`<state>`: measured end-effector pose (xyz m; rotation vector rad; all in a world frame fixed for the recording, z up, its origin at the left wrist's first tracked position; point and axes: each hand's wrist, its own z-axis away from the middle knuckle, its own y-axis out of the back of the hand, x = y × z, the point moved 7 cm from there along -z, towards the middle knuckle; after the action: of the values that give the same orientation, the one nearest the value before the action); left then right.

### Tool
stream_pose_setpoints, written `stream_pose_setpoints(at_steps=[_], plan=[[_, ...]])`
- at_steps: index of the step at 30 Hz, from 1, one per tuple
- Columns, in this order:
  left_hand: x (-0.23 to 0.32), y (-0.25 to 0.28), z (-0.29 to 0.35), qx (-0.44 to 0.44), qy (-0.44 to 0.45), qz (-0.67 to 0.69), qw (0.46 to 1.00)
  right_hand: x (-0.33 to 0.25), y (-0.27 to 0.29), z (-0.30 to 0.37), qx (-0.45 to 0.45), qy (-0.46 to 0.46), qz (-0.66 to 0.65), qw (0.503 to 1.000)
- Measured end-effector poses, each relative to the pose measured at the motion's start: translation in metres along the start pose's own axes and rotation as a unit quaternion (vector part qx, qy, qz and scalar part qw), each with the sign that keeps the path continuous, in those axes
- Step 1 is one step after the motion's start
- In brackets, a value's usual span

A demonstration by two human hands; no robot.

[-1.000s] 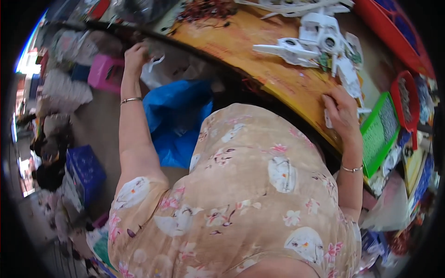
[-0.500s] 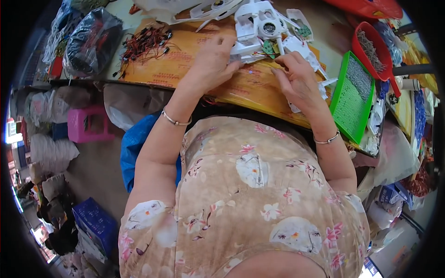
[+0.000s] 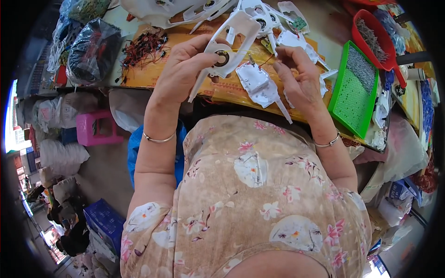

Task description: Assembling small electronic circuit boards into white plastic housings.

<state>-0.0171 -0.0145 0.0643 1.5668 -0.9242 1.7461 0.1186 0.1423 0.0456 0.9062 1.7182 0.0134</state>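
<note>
My left hand [image 3: 183, 67] grips a white plastic housing [image 3: 243, 28] that has a round speaker-like disc set in it, with the thumb pressed on the disc. A thin yellow wire runs from it toward my right hand [image 3: 299, 76]. The right thumb and forefinger are drawn together around thin wires [image 3: 265, 61]. Just below those wires is a second white plastic part [image 3: 257, 85] with a narrow arm, its boxy inner side facing up; whether it rests on the table or hangs is unclear.
More white housings [image 3: 264, 21] lie at the far side. A pile of red and black wires [image 3: 146, 48] is at the left, beside a black plastic-wrapped bundle [image 3: 94, 51]. On the right are a green tray [image 3: 334, 107] of small metal pieces and a red scoop [image 3: 358, 41] of screw-like pieces.
My left hand has lifted a white housing off the pile and moved left and nearer. A second white part with wires now shows between the hands. The right hand stayed roughly in place.
</note>
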Motion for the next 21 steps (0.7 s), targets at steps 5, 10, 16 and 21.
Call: stream_pose_setpoints(at_steps=[5, 10, 16, 21], plan=[[0.012, -0.024, 0.000, -0.061, -0.022, 0.101, 0.993, -0.017, -0.012, -0.015, -0.084, -0.004, -0.232, 0.969], [0.010, -0.031, -0.013, -0.095, -0.019, 0.111, 0.989, -0.020, -0.018, -0.019, -0.155, -0.019, -0.249, 0.956], [-0.026, -0.010, -0.030, -0.045, -0.005, 0.030, 0.999, 0.018, -0.028, -0.016, -0.218, -0.142, -0.216, 0.941], [-0.038, 0.000, -0.036, 0.045, -0.077, -0.089, 0.992, 0.035, -0.032, -0.020, -0.177, -0.251, -0.318, 0.897]])
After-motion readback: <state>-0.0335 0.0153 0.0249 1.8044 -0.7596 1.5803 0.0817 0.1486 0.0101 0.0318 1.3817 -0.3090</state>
